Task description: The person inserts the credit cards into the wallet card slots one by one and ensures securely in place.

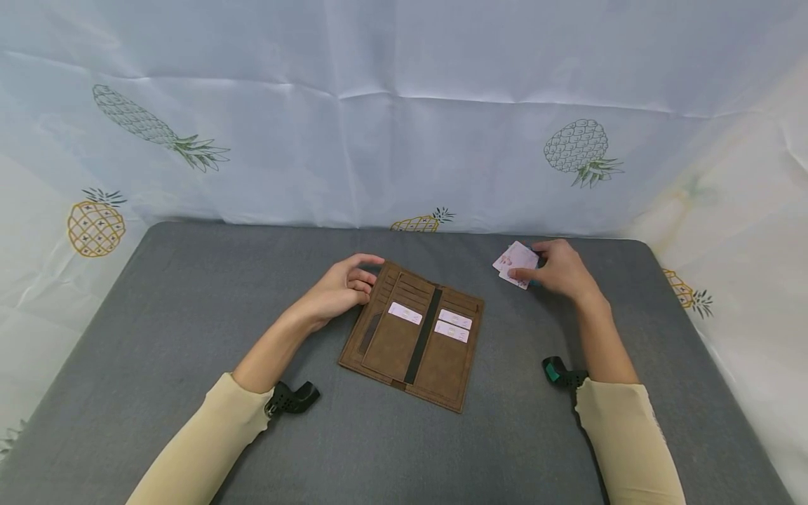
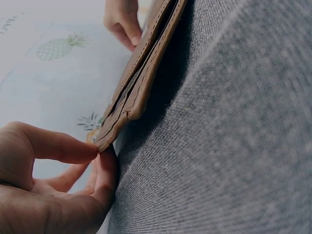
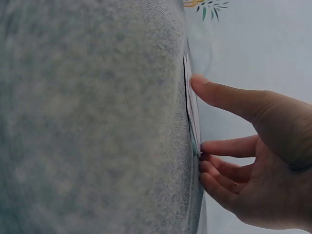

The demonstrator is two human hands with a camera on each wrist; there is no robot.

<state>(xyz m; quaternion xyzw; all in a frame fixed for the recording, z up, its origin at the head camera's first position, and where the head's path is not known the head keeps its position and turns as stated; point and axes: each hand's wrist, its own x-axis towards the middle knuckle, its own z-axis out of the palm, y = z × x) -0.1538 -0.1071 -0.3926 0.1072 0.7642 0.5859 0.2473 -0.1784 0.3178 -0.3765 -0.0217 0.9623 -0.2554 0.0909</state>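
A long brown wallet (image 1: 413,335) lies open on the grey table (image 1: 189,315), with three white cards (image 1: 405,313) tucked in its slots. My left hand (image 1: 344,287) is at the wallet's far left corner. In the left wrist view its thumb (image 2: 73,148) and a finger pinch that wallet (image 2: 141,78) corner just off the cloth. My right hand (image 1: 558,270) rests on a small stack of loose cards (image 1: 517,263) to the wallet's far right. The right wrist view shows the thumb (image 3: 219,95) and curled fingers gripping opposite edges of the cards (image 3: 192,107), which lie flat on the table.
A white cloth printed with pineapples (image 1: 581,151) hangs behind and beside the table. Black wrist cameras (image 1: 293,398) sit on both forearms. Grey cloth covers the table, whose far edge runs just behind the cards.
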